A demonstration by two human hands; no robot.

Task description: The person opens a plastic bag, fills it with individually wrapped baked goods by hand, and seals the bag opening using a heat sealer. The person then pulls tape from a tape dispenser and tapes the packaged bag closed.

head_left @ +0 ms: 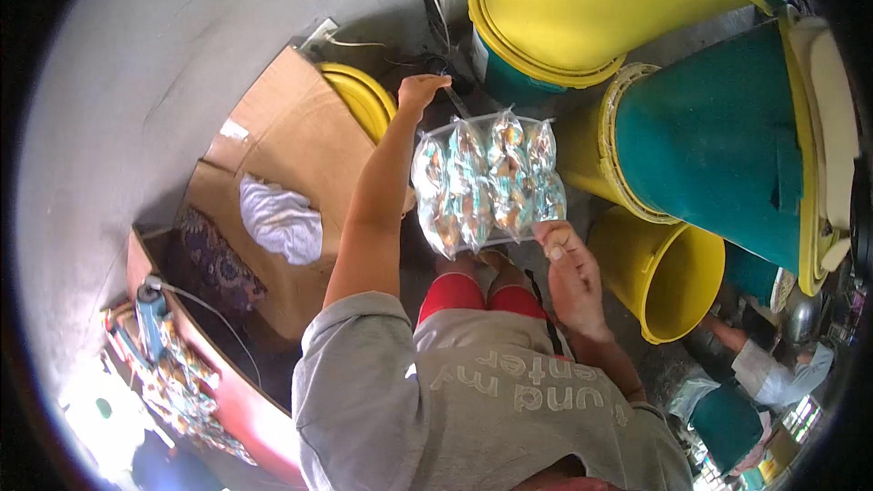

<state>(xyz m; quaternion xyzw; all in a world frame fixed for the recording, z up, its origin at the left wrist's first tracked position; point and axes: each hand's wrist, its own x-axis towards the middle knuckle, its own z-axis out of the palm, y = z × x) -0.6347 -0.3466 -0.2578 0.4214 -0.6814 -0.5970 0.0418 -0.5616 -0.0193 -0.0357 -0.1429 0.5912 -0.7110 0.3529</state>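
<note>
A clear plastic pack (491,184) of several small shiny packets, brown-orange and teal, is in front of my body, above my legs. My right hand (571,277) pinches its near right corner between thumb and fingers. Stretched out beyond the pack's far left corner, my left hand (424,93) is closed, with fingers pressed together. A thin grey strip (457,104) runs from its fingertips toward the pack's far edge. Whether that strip is a tool or part of the wrapping is not clear.
Large yellow and teal tubs (709,127) stand at the right, with an open yellow bucket (687,282) nearer. At left, cardboard (291,136) carries a white cloth (280,220). A reddish box (218,368) has shiny packets (186,391) beside it. Another person (773,368) is at lower right.
</note>
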